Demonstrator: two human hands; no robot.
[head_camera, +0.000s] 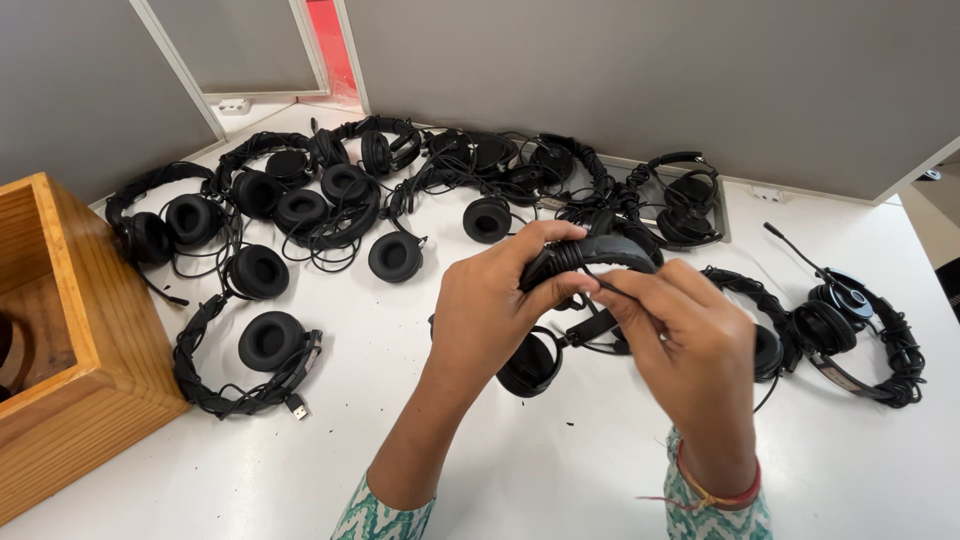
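Holding a black headset (585, 258) above the table (560, 470), both hands meet at centre, near the viewer. Headset: curved band wrapped in thin black cable (588, 283), one round padded ear cup hanging below, matte foam and plastic. Left hand (490, 305): fingers curled over the band's left end, thumb pressed beneath, closed on it. Right hand (685, 345): fingertips pressed together, pinching the cable just under the band; red and yellow bangles (722, 494) at the wrist. Both sleeves green-and-white patterned.

Table: white, smooth, matte. Far across it, a tangled pile of headsets (400, 175), black, with round cushioned cups and loose cords, running from far left to far centre. Near left, one headset (250, 365) lies apart, its cord ending in a small plug (297, 407). Right, two more headsets (850, 335) with cords wound round their bands, one with a thin boom microphone pointing far-left.

Left edge: wooden box (95, 330), open-topped, light grained timber, square corners. Far side: grey partition panels (640, 80) with pale frames; a red strip (328, 45) shows through the gap between them.
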